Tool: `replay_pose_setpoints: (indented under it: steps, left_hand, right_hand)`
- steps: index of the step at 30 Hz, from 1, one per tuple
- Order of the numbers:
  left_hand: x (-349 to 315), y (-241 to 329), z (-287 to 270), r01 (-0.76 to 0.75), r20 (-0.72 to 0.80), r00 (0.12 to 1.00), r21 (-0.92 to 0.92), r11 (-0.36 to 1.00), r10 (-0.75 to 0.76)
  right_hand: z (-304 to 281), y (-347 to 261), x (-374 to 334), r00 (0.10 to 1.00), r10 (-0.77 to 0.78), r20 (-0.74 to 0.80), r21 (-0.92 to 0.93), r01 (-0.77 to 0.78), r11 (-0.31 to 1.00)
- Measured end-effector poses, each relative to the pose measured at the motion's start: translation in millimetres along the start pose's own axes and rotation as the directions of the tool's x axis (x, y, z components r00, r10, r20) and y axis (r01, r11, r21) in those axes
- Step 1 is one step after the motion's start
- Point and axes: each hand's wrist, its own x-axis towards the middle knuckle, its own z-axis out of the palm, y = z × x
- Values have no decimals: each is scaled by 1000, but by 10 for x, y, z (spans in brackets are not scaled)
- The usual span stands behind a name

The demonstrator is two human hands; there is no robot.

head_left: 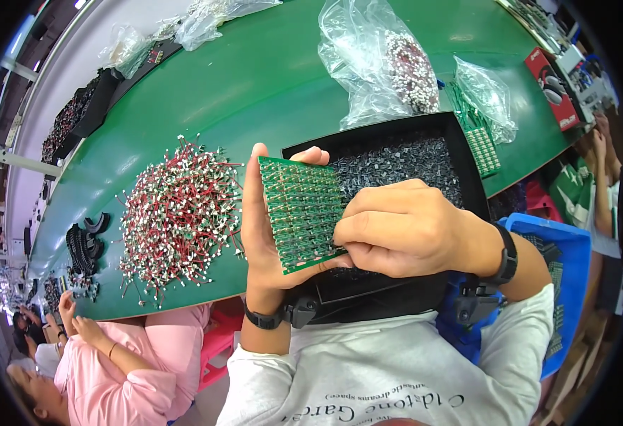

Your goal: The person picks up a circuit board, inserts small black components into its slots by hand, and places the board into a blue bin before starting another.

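Observation:
My left hand (256, 238) grips a green circuit board panel (301, 213) by its edges, tilted up over a black box. Rows of small parts cover the panel's face. Thumb and fingers of my right hand (414, 227) are pinched together against the panel's right edge; whatever they hold is hidden. Beneath both hands, the black box (473, 167) contains many small dark components (403, 163). Part of the box lies hidden behind my right hand and the panel.
Left of the box spreads a heap of red wires with white connectors (176, 220). Black curved parts (84, 248) lie farther left. Clear plastic bags (364, 64) and more green panels (482, 149) sit beyond. A blue crate (574, 284) stands at right; a co-worker in pink (127, 369) sits at left.

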Motion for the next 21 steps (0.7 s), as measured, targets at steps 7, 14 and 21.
replay_pose_setpoints:
  steps: [7, 14, 21]
  left_hand:
    - [-7, 13, -34, 6, -51, 999, 2, 1000, -6]
    - [-32, 1, 29, 23, -41, 999, -28, 999, -24]
    - [-15, -24, 20, -14, -12, 1000, 17, 1000, 15]
  right_hand:
    - [-150, 27, -39, 995, 89, -46, 33, -87, 996]
    - [-57, 79, -1, 998, -16, -55, 10, 17, 1000]
    - [12, 79, -26, 999, 6, -32, -9, -6, 1000]
